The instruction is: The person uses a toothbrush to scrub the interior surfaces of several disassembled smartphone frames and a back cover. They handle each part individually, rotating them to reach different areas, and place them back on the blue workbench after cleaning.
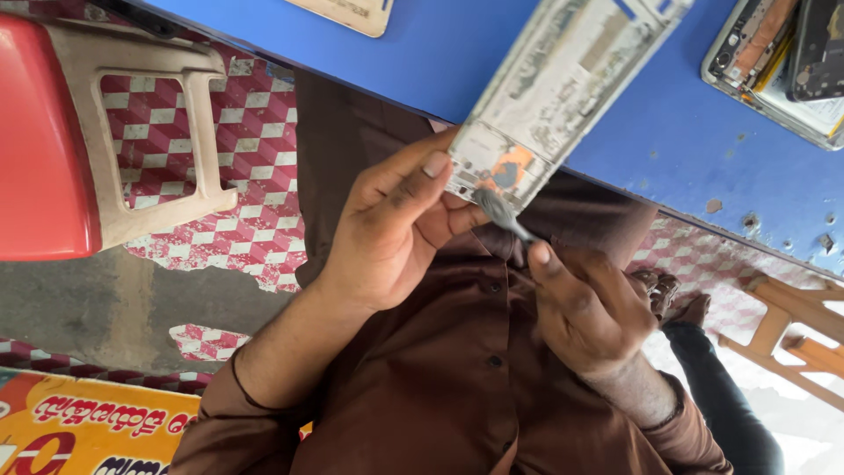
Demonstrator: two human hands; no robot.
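Silver phone frame pinched in left grip; right grip clenches tweezers at frame's end.

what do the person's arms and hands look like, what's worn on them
Both hands are bare, without gloves. The left hand comes out of a dark brown shirt sleeve pushed back on the forearm, with a thin dark band at the edge. The right hand has a matching brown cuff at the wrist.

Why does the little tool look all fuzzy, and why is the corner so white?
In the head view, the small metal tool in the right hand is smeared, likely motion blur, while the left hand and the phone frame look sharper. The bottom right corner is washed out by bright daylight, and the blue table shows soft, even light without hard shadows.
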